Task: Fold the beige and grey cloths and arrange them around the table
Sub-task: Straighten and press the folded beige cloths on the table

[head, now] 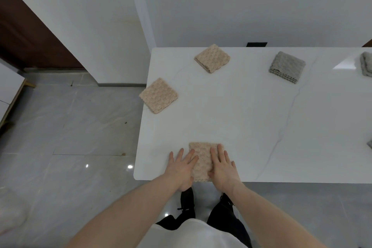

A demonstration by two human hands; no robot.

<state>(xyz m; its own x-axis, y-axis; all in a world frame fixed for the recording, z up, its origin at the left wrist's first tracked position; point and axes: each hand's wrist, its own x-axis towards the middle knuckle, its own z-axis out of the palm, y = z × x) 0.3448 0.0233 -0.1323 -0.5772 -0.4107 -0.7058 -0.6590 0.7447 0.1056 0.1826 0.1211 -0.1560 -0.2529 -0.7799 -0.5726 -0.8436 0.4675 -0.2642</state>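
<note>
A folded beige cloth point(202, 154) lies near the front edge of the white table point(251, 127). My left hand point(181, 169) lies flat with straight fingers over its left edge. My right hand point(223, 169) presses flat on its right side. Two more folded beige cloths lie apart from my hands: one at the table's left edge point(158, 95), one at the back left point(212, 58). A folded grey cloth point(287, 67) sits at the back. Another grey cloth point(366, 64) is cut off at the right, and a grey scrap point(369, 144) peeks in lower down.
The table's left edge meets grey tiled floor point(70, 127). A white wall runs behind the table, with a dark wooden door point(24, 34) at far left. My feet in dark shoes point(187, 201) stand below the table's front edge.
</note>
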